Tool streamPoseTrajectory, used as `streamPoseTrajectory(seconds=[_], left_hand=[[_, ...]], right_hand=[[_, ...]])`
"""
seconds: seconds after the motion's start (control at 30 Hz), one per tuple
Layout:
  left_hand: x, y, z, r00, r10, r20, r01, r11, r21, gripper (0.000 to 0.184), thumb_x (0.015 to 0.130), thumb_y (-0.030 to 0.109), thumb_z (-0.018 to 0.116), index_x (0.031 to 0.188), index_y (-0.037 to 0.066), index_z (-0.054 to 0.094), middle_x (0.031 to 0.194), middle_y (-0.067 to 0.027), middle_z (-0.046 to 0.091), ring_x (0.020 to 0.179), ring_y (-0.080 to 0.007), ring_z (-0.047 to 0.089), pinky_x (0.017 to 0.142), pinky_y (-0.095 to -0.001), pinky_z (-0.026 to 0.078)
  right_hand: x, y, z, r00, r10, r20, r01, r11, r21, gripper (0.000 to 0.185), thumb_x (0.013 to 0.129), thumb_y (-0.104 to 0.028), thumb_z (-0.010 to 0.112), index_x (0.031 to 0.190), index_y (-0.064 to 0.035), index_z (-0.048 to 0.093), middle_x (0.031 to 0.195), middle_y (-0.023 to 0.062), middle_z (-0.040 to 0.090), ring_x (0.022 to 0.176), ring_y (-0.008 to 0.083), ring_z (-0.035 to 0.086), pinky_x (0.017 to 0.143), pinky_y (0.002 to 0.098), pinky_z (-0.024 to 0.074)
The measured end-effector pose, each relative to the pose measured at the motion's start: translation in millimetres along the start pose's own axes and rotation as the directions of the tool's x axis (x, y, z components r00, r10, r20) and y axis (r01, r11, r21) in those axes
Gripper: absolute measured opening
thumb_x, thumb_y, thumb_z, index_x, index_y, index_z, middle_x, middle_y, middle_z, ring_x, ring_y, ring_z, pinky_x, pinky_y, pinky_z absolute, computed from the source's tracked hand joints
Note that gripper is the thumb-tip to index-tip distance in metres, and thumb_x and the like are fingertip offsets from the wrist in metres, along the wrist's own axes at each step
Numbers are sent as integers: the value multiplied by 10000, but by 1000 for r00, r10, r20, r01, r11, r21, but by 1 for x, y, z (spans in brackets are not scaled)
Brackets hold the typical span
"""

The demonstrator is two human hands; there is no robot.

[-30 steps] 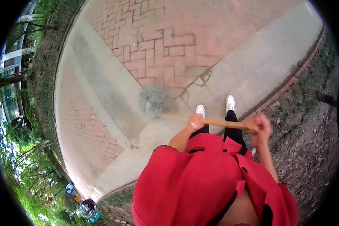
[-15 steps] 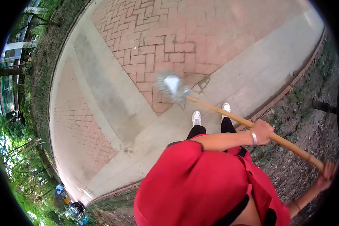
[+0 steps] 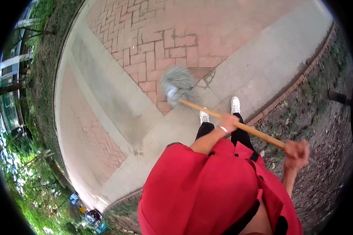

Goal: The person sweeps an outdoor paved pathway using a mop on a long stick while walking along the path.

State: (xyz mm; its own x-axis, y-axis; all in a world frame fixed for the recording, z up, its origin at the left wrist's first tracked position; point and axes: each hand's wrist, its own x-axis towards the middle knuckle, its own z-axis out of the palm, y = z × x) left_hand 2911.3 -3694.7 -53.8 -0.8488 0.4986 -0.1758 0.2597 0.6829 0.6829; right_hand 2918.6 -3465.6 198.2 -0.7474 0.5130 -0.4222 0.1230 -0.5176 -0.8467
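Observation:
A broom with a bamboo handle [image 3: 259, 135] slants across the view, with a grey, shaggy, motion-blurred head [image 3: 178, 80]. The head is over the paving just ahead of my feet; whether it touches the ground I cannot tell. My left hand [image 3: 226, 123], a pale band at its wrist, is wrapped round the middle of the handle, in front of my legs. Closed about the handle's upper end is my right hand [image 3: 296, 153], out to the right of my body. A whitish patch shows where head and handle meet.
White shoes [image 3: 235, 105] stand on the concrete strip beside red herringbone bricks [image 3: 145, 58]. A brick curb [image 3: 298, 87] borders bare soil with leaves on the right. Dark, vehicle-like shapes and blue things [image 3: 94, 216] are at lower left; trees and a fence lie beyond.
Both hands have moved left and towards my body's front, carrying the handle along. The broom head has turned, showing more grey strands, and the handle's upper end has come in from the far right.

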Motion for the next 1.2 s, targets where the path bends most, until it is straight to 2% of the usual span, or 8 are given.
streamPoseTrajectory(seconds=[0.2,0.43,0.5,0.6,0.7,0.8,0.93,1.2], left_hand=[[-69,-66,-46,904,-426,35,423,903,73,98,682,233,594,691,140,626,661,-103,602,670,-337,588,629,-450,466],[53,104,-38,966,209,154,-190,973,-129,90,602,205,573,666,152,608,592,-86,571,590,-310,583,498,-447,439],[87,161,-26,953,286,101,-260,943,-209,103,584,213,596,581,111,582,562,-116,565,577,-322,583,515,-440,447],[118,192,-13,960,278,6,-265,921,-284,106,591,219,604,581,114,591,581,-107,579,584,-319,587,537,-439,450],[123,154,-3,981,156,117,-118,954,-277,69,582,204,598,612,145,617,600,-87,584,619,-297,599,542,-445,451],[73,72,-1,999,23,-37,-30,977,-210,35,593,211,600,614,184,609,596,-68,578,601,-289,590,530,-427,452],[-61,-103,13,944,-316,96,313,949,44,206,675,322,627,719,121,632,695,-137,600,675,-329,594,612,-451,460],[-203,-104,-100,668,-736,113,729,677,96,170,748,317,575,727,163,644,778,-117,628,742,-314,598,668,-444,471]], right_hand=[[21,63,29,844,116,524,-209,970,121,267,826,-236,443,623,-113,321,429,-35,245,381,111,269,473,292,325],[52,-128,-89,875,-202,441,84,959,272,144,848,-186,479,762,-77,443,542,-33,302,483,81,309,577,232,360],[28,-189,-61,840,-394,-373,378,918,-118,266,899,-183,385,1037,38,441,581,30,315,562,148,360,891,366,356],[27,-238,-76,903,-347,255,367,929,-35,317,913,-167,337,1118,67,398,650,84,391,633,203,428,961,425,328],[16,-168,8,779,-496,-383,388,862,-327,250,908,-218,366,983,4,452,636,81,394,589,189,412,890,391,399],[51,-104,1,760,-35,649,68,997,-26,249,905,-223,372,684,-112,404,569,3,342,491,109,372,695,310,465],[27,96,51,940,-55,336,254,768,-588,211,797,-227,474,648,-79,455,627,30,455,479,152,416,503,254,431],[-13,159,104,615,494,615,-468,856,-221,319,840,-284,457,591,-132,328,454,-32,244,397,117,290,529,298,367]])
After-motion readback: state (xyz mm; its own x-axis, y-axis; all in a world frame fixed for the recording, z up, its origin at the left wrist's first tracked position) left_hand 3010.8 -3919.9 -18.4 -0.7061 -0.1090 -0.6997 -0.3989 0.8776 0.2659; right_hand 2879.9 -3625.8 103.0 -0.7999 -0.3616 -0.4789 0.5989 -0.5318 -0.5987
